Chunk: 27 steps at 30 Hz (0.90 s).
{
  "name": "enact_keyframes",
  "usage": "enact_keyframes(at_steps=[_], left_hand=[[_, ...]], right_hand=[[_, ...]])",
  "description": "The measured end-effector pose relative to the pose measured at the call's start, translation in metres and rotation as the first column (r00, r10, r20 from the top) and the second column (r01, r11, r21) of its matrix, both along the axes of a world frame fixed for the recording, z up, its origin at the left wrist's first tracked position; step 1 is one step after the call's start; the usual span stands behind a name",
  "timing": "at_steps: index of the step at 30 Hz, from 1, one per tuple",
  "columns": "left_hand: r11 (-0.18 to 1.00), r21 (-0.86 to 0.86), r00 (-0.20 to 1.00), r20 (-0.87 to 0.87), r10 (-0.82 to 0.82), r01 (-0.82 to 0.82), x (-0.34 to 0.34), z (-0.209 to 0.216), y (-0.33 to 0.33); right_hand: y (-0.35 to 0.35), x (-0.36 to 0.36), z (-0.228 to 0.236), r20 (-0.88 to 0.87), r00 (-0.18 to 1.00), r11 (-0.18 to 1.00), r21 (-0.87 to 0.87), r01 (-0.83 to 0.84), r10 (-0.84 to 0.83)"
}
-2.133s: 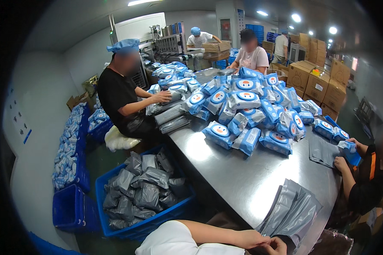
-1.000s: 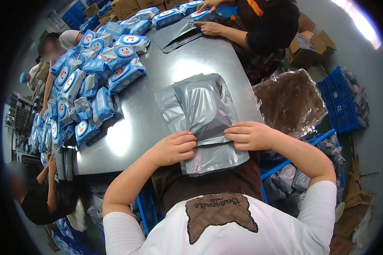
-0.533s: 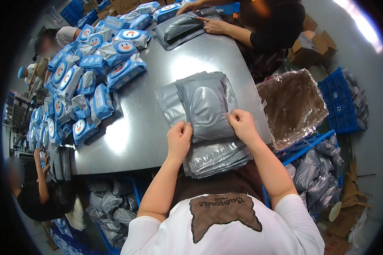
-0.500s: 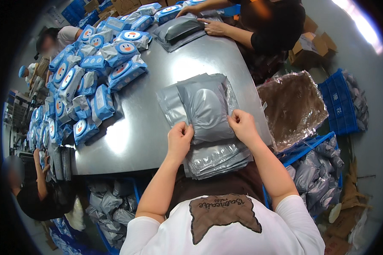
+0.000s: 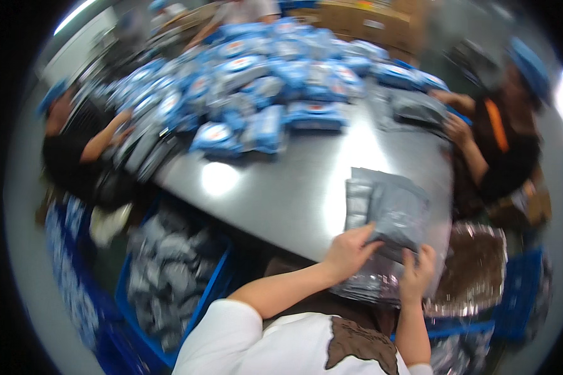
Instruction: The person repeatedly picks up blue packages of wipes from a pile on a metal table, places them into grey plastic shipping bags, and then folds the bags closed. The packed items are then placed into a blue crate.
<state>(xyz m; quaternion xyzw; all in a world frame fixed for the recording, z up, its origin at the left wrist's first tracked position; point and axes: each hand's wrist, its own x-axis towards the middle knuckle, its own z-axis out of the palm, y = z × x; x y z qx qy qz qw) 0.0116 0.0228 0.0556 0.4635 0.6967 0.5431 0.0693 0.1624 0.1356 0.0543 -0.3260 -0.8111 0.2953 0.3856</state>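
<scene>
A filled grey plastic mailing bag (image 5: 399, 209) lies over a stack of flat grey mailing bags (image 5: 370, 280) at the table's near right edge. My left hand (image 5: 349, 255) is closed on the filled bag's lower left edge, thumb and fingers around the plastic. At its lower right edge, my right hand (image 5: 417, 272) pinches the bag with fingertips pointing up. Both hands are somewhat blurred by motion. What is inside the bag is hidden.
Blue-and-white wipes packs (image 5: 269, 69) are heaped across the metal table (image 5: 281, 194). Blue crates of grey parcels (image 5: 175, 287) stand below it at left and at right. A lined brown box (image 5: 469, 269) is right of the table. Co-workers (image 5: 503, 125) handle grey bags at both sides.
The view has swung left, so the table, bag and hands appear farther right. Both hands stay at the bag's near edge.
</scene>
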Motion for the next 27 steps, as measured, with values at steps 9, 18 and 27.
enact_keyframes(at_steps=[9,18,27], left_hand=[[0.718,-0.084,0.705,0.145,0.695,-0.691,-0.076,0.056,-0.23],[-0.254,-0.055,-0.23,-0.272,0.934,-0.966,-0.043,-0.109,-0.471],[-0.835,-0.402,-0.794,-0.324,0.514,-0.376,-0.099,-0.189,-0.54]], right_hand=[[-0.089,-0.093,0.078,0.127,0.484,0.48,0.063,-0.875,0.866],[-0.093,-0.106,0.05,0.257,0.331,0.394,-0.255,-0.883,0.908],[-0.049,-0.097,0.047,0.36,0.503,0.607,-0.295,-0.738,0.786]])
